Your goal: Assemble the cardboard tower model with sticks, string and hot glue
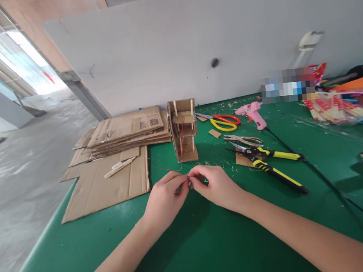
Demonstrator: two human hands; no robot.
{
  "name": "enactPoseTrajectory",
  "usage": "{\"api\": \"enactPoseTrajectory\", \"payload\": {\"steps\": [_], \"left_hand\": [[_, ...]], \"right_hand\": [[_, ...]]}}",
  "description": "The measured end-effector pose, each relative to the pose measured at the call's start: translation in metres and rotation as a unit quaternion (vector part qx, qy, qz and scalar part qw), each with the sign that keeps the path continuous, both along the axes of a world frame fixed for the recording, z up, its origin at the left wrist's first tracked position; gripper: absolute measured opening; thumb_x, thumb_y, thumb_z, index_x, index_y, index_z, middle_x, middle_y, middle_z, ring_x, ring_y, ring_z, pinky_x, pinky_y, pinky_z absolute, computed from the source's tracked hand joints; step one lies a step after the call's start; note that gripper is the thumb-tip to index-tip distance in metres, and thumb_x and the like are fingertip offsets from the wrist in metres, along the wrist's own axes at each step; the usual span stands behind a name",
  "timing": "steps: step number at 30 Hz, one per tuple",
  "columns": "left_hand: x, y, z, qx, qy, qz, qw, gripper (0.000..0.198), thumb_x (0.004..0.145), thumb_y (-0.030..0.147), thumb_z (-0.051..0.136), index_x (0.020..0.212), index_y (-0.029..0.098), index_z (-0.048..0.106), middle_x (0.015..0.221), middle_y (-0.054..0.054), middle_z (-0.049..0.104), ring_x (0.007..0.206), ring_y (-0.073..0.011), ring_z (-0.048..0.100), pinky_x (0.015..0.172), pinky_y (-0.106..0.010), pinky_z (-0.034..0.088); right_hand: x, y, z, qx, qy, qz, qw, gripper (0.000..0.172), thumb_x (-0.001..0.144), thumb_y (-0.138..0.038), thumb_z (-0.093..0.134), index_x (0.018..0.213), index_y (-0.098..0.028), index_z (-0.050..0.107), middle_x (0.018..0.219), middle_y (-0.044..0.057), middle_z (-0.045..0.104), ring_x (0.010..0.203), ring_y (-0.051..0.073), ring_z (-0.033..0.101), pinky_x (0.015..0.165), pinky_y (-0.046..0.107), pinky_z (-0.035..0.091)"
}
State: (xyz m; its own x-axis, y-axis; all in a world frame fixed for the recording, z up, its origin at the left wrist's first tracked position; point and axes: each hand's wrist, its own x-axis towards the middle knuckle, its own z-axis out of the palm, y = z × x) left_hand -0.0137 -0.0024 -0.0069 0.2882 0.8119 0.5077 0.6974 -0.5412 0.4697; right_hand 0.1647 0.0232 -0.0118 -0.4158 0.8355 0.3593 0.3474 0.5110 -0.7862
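Observation:
My left hand [166, 197] and my right hand [216, 186] meet fingertip to fingertip above the green table. Both are closed in a pinch around something small and dark; its kind is hidden by the fingers. Just beyond them stands a narrow cardboard structure [188, 154] with light wooden sticks fixed inside. A thin red string [182, 148] hangs down its front, and its lower end lies on the table close to my left hand.
Stacked cardboard sheets [126, 128] lie left, with a craft knife [120, 166] on the front one. Scissors [223, 122], a pink glue gun [253, 114], a silver hole punch [242, 139] and yellow-black pliers [270, 161] lie right. The glue gun's black cable [324, 182] runs toward the right edge.

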Motion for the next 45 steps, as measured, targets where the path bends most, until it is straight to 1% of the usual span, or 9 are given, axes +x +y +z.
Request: {"api": "enactPoseTrajectory", "payload": {"steps": [5,14,27,31,35,37,39,41,45], "left_hand": [[0.003,0.000,0.001,-0.035,-0.031,0.001,0.999,0.021,0.089,0.015,0.054,0.085,0.018,0.074,0.087,-0.006,0.071,0.066,-0.0116,0.065,0.053,-0.019,0.050],[0.006,-0.001,-0.004,-0.015,0.033,0.033,0.999,0.022,0.084,0.013,0.051,0.074,0.018,0.070,0.079,-0.005,0.067,0.060,-0.0107,0.058,0.056,-0.020,0.049],[0.004,0.002,0.004,-0.094,-0.044,-0.024,0.994,0.021,0.085,0.013,0.049,0.073,0.016,0.065,0.074,-0.002,0.061,0.064,-0.0101,0.055,0.056,-0.020,0.044],[0.005,0.005,0.005,-0.104,-0.081,0.024,0.991,0.018,0.080,0.014,0.051,0.066,0.017,0.062,0.068,0.000,0.059,0.062,-0.0108,0.055,0.055,-0.021,0.043],[0.001,0.009,0.009,-0.175,-0.159,0.084,0.968,0.016,0.082,0.023,0.049,0.072,0.017,0.060,0.071,-0.001,0.061,0.055,-0.0119,0.060,0.050,-0.023,0.046],[-0.001,0.009,0.010,-0.163,-0.114,0.083,0.976,0.017,0.084,0.023,0.046,0.073,0.018,0.058,0.070,0.000,0.060,0.054,-0.0126,0.060,0.050,-0.024,0.046],[-0.003,0.007,0.010,-0.099,0.029,0.068,0.992,0.018,0.084,0.021,0.046,0.072,0.018,0.058,0.071,-0.001,0.061,0.059,-0.0144,0.061,0.052,-0.025,0.044],[-0.003,0.005,0.010,-0.036,0.195,0.052,0.979,0.020,0.085,0.020,0.046,0.071,0.019,0.060,0.072,-0.002,0.063,0.065,-0.0176,0.064,0.053,-0.026,0.041],[-0.004,0.001,0.012,-0.012,0.357,0.027,0.934,0.026,0.092,0.023,0.042,0.080,0.020,0.064,0.075,-0.004,0.065,0.071,-0.0229,0.068,0.049,-0.027,0.036]], "right_hand": [[-0.001,0.001,-0.001,0.023,-0.023,-0.011,0.999,0.009,0.087,-0.018,0.053,0.085,-0.022,0.062,0.080,0.002,0.072,0.073,0.015,0.067,0.067,0.028,0.050],[-0.002,-0.002,-0.008,0.092,-0.122,-0.018,0.988,0.012,0.089,-0.016,0.047,0.085,-0.022,0.056,0.081,0.005,0.069,0.073,0.018,0.065,0.064,0.030,0.047],[0.001,-0.002,-0.005,0.038,-0.052,0.004,0.998,0.009,0.087,-0.017,0.049,0.081,-0.022,0.054,0.078,0.003,0.065,0.070,0.016,0.059,0.066,0.030,0.044],[-0.004,-0.003,-0.001,-0.062,0.029,0.003,0.998,0.006,0.083,-0.020,0.052,0.077,-0.022,0.053,0.070,0.000,0.063,0.065,0.015,0.060,0.062,0.029,0.045],[-0.008,0.002,-0.002,-0.227,0.159,-0.006,0.961,0.006,0.082,-0.024,0.052,0.077,-0.021,0.052,0.065,-0.002,0.062,0.059,0.013,0.061,0.058,0.027,0.046],[-0.006,0.005,-0.003,-0.237,0.180,-0.015,0.955,0.008,0.084,-0.027,0.051,0.079,-0.021,0.052,0.067,-0.001,0.063,0.060,0.013,0.061,0.061,0.028,0.048],[-0.002,0.009,-0.004,-0.175,0.135,-0.028,0.975,0.011,0.086,-0.029,0.051,0.083,-0.020,0.055,0.069,0.000,0.063,0.062,0.013,0.060,0.062,0.028,0.047],[0.003,0.012,-0.004,-0.041,0.023,-0.050,0.998,0.009,0.087,-0.024,0.050,0.084,-0.019,0.057,0.074,0.001,0.063,0.064,0.013,0.058,0.061,0.027,0.043],[0.013,0.020,-0.003,0.197,-0.205,-0.115,0.952,0.017,0.089,-0.015,0.045,0.083,-0.018,0.061,0.078,0.002,0.064,0.069,0.013,0.057,0.056,0.027,0.028]]}}
